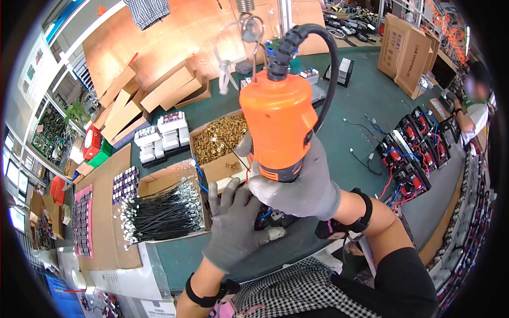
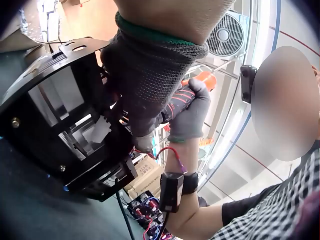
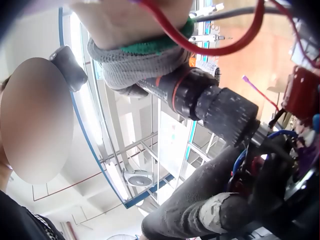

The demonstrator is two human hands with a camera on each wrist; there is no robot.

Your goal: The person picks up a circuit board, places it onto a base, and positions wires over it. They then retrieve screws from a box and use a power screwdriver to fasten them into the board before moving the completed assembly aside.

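My right hand [image 1: 302, 185], in a grey glove, grips an orange and black electric screwdriver [image 1: 278, 116] hanging from a spring. In the right wrist view the screwdriver [image 3: 227, 112] points its bit down into the wired side of a black unit; the exact contact at the tip is unclear. My gloved left hand [image 1: 230, 228] holds that unit, with fingers spread over it and the thumb at its near side. The left wrist view shows the black-framed unit [image 2: 30, 150] beside my left hand [image 2: 145, 75], whose fingertips are partly hidden. White tape wraps the left thumb [image 3: 215, 212].
Left of the hands lies a box of black cables [image 1: 164, 212]; behind it, a box of brass-coloured parts [image 1: 220, 140] and stacked white parts [image 1: 169, 132]. Wired black units [image 1: 408, 159] stand to the right. Another person [image 1: 474, 114] is at the far right.
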